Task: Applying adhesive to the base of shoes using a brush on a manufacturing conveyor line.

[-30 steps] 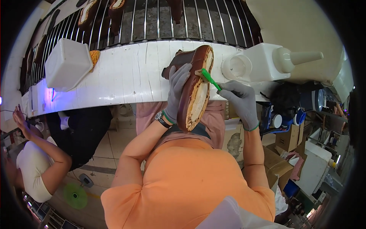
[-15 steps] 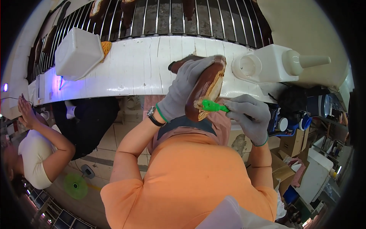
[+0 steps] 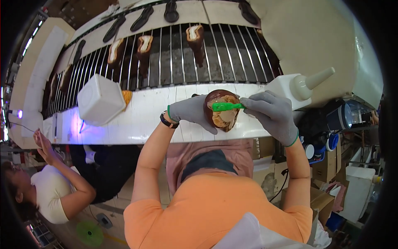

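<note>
My gloved left hand (image 3: 192, 111) is wrapped round a glossy brown shoe upper on a last (image 3: 211, 99), tilted so that its pale underside faces me. Between the fingers of my gloved right hand (image 3: 271, 112) is a green-handled brush (image 3: 226, 106). The brush lies across the underside of the upper, and its bristles are hard to make out there. Close beyond my right hand stands a white plastic container with a nozzle (image 3: 284, 85).
A roller conveyor (image 3: 172, 62) runs behind the white ledge (image 3: 166, 133), carrying several brown uppers. Dark soles (image 3: 171, 11) lie on the far board. A white square tub (image 3: 99, 99) stands left on the ledge, near a seated person (image 3: 54, 191). Boxes (image 3: 321, 201) are at right.
The view has shifted to show more of the conveyor. My left hand has turned the shoe upper so its end faces me. The brush now lies across its underside.
</note>
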`<action>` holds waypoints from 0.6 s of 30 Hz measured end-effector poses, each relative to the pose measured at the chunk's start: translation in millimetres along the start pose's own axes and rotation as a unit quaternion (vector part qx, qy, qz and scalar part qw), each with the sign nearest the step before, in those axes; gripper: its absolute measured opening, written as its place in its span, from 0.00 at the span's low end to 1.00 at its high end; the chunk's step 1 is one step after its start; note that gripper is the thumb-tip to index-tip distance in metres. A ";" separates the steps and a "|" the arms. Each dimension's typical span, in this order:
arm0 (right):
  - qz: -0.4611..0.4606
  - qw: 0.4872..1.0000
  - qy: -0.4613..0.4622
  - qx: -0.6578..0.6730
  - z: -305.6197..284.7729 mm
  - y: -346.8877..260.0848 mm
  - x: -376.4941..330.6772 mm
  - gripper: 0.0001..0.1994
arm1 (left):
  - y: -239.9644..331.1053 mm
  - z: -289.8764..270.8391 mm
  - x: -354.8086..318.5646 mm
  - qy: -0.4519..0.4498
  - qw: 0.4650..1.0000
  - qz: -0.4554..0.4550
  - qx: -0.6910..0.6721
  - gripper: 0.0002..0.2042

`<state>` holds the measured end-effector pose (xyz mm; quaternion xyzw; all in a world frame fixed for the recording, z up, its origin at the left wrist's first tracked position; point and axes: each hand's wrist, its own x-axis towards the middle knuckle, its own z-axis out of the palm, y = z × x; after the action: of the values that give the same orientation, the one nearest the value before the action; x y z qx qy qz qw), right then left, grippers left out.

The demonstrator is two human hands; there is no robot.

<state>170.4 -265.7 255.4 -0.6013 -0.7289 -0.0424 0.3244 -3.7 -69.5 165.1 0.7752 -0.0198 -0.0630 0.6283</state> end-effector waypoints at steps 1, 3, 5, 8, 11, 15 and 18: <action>0.001 1.000 -0.004 -0.005 -2.7 3.2 3.8 0.15 | -4.3 -7.1 6.4 -0.004 1.000 0.005 0.009 0.42; -0.019 0.999 -0.002 -0.046 -7.4 11.5 12.8 0.15 | -14.4 -20.2 18.7 -0.067 0.993 0.003 -0.092 0.40; -0.031 0.995 0.001 -0.097 -10.5 18.7 20.0 0.14 | -24.5 -33.6 29.6 -0.079 0.993 0.036 -0.076 0.38; -0.022 0.990 -0.023 -0.134 -14.7 29.6 27.5 0.13 | -36.9 -49.6 44.6 -0.105 0.987 0.004 -0.122 0.35; -0.020 0.988 -0.062 -0.140 -16.1 36.3 29.2 0.11 | -47.7 -60.6 57.2 -0.124 0.974 0.032 -0.188 0.35; 0.036 0.990 -0.138 0.011 -23.2 47.5 34.4 0.08 | -64.6 -71.7 67.4 -0.121 0.973 0.093 -0.175 0.36; 0.114 0.988 -0.031 0.094 -22.9 58.9 49.0 0.08 | -77.0 -77.8 72.4 -0.141 0.967 0.048 -0.208 0.39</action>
<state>230.0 -218.4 279.7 -0.6483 -0.6660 0.0828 0.3595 73.9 14.3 100.4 0.6092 -0.1319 -0.1445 0.7685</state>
